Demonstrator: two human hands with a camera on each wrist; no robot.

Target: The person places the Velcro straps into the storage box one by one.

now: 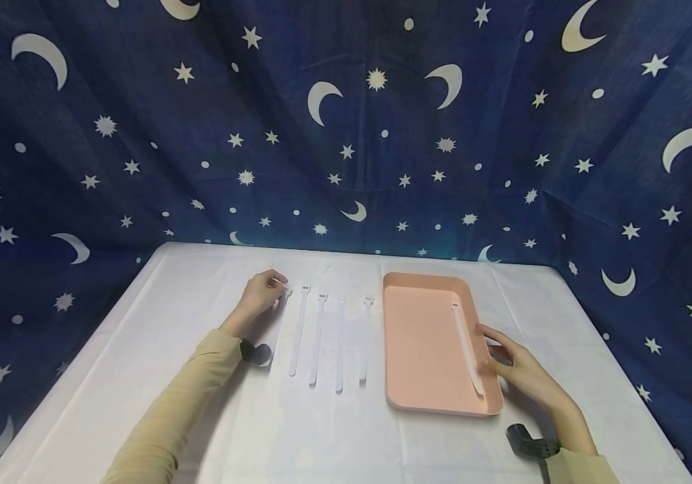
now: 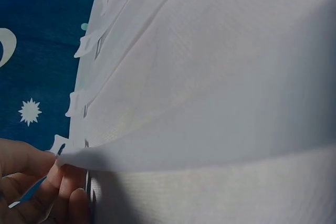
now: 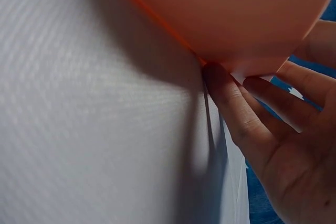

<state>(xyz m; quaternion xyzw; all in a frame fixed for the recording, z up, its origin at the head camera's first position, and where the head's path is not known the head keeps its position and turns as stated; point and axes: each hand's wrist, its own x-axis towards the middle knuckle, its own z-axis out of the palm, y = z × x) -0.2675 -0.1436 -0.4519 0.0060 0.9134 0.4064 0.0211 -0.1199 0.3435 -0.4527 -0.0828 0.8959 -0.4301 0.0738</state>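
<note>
My left hand (image 1: 259, 294) pinches the slotted head of a white strap (image 2: 121, 156) between thumb and fingertips; the strap's tail runs back toward the wrist. Several more white straps (image 1: 299, 331) lie side by side to its right, heads toward the far edge. A pink tray (image 1: 421, 343) stands right of them, with one white strap (image 1: 465, 346) lying lengthwise along its right side. At the tray's right wall is my right hand (image 1: 524, 371), its fingertips touching the rim and its fingers loosely bent, as the right wrist view (image 3: 294, 124) also shows.
A white cloth (image 1: 322, 444) covers the table. Behind and at both sides hangs a dark blue curtain (image 1: 358, 161) with moons and stars. Dark wrist-worn cameras sit on the left wrist (image 1: 256, 352) and the right wrist (image 1: 530, 444).
</note>
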